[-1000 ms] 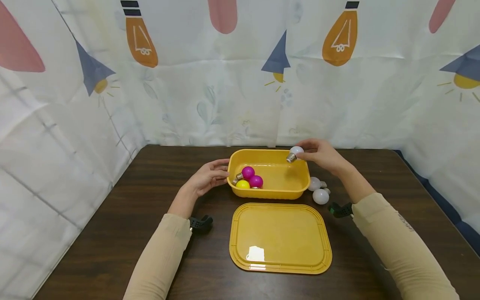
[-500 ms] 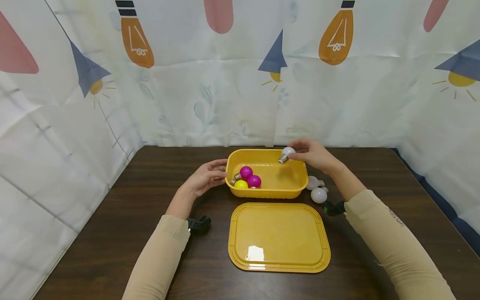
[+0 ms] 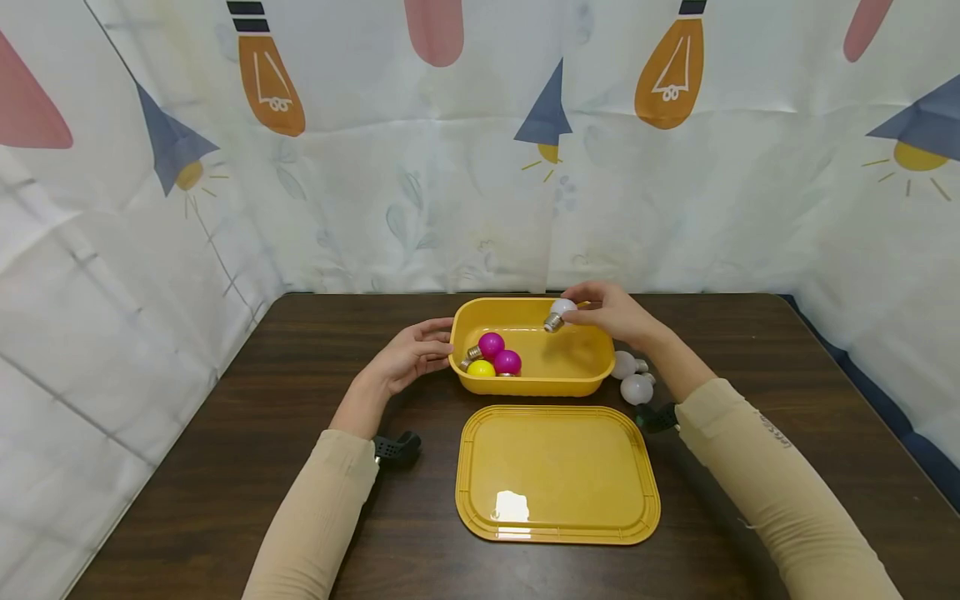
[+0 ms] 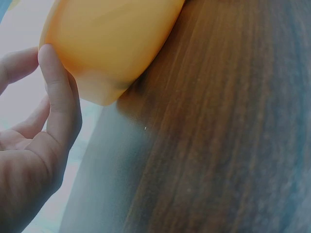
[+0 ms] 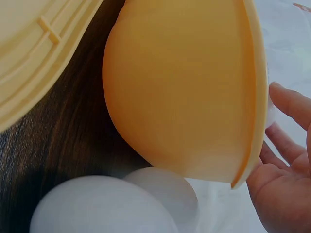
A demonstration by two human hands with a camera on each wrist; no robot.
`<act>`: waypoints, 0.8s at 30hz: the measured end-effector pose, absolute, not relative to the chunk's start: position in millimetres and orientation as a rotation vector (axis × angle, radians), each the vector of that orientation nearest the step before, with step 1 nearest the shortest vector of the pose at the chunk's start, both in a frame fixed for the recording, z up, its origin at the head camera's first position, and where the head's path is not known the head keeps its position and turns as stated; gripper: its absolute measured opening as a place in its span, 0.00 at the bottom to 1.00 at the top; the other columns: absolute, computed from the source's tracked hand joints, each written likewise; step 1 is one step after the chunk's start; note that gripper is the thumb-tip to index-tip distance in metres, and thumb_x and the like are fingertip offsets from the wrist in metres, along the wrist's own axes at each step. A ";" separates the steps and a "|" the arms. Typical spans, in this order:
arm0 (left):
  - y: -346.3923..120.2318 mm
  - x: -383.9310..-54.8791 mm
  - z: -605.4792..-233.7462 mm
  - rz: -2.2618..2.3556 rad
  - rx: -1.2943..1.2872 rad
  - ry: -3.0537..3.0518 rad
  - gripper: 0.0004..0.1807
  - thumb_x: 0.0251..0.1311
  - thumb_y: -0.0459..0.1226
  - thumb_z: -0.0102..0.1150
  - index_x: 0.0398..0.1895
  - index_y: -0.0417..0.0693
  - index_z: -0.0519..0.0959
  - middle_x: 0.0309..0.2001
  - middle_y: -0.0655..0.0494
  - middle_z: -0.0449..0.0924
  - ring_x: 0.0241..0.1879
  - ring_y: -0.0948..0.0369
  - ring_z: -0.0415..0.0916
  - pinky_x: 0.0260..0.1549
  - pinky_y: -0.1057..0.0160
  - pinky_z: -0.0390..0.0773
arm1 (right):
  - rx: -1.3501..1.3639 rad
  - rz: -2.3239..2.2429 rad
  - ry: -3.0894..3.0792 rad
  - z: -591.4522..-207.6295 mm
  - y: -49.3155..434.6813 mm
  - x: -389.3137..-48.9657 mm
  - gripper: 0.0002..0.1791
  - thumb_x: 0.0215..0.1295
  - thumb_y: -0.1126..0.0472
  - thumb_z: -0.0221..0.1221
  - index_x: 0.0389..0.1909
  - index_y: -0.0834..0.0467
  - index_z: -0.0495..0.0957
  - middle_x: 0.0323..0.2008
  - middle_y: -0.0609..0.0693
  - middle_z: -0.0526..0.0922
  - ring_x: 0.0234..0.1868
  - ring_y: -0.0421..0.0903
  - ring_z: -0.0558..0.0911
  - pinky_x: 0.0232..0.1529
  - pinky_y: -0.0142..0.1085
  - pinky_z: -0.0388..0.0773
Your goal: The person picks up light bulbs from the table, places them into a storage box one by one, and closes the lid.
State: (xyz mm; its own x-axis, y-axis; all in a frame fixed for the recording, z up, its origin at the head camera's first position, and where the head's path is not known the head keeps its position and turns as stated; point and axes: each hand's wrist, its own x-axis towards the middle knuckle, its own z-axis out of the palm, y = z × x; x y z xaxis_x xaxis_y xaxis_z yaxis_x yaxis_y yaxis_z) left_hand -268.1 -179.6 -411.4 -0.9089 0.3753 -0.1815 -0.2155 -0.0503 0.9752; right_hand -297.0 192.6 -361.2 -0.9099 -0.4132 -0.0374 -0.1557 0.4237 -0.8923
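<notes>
Right grip (image 3: 612, 315) pinches a white bulb (image 3: 564, 308) over the yellow box (image 3: 540, 387), metal base (image 3: 553, 322) slanting down-left toward the coloured bulbs (image 3: 507, 362), while the left hand (image 3: 405, 357), farther off, touches the box's left end!

Yellow tub (image 5: 182, 90), two white globes (image 5: 99, 208)

Indoors, curtained off, room type unclear; dark wood-grain table (image 3: 195, 467); white, lamp-printed curtain (image 3: 480, 200) close behind
</notes>
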 end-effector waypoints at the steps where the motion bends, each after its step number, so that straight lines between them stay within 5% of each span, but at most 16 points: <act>1: -179.7 -268.1 -411.6 2.014 0.170 1.836 0.33 0.73 0.27 0.55 0.78 0.41 0.60 0.66 0.32 0.69 0.45 0.55 0.82 0.46 0.64 0.84 | -0.495 -1.484 2.427 -361.3 191.8 -296.7 0.24 0.72 0.57 0.65 0.63 0.64 0.74 0.62 0.60 0.76 0.64 0.60 0.76 0.66 0.53 0.72; 24: -179.7 -266.7 -410.2 2.007 0.171 1.845 0.33 0.73 0.27 0.56 0.78 0.40 0.60 0.65 0.33 0.70 0.44 0.56 0.83 0.46 0.64 0.84 | -0.485 -1.457 2.448 -367.3 173.6 -293.6 0.23 0.71 0.55 0.66 0.62 0.60 0.76 0.61 0.58 0.77 0.62 0.59 0.76 0.67 0.54 0.69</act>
State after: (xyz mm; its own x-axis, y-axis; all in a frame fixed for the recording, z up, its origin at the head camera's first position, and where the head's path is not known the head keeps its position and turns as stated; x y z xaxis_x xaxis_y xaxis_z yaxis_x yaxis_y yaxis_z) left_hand -266.7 -179.7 -410.2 -0.9095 0.3743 -0.1809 -0.2118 -0.0427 0.9764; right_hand -293.6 173.6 -367.3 -0.9131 -0.4053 -0.0446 -0.1541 0.4443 -0.8825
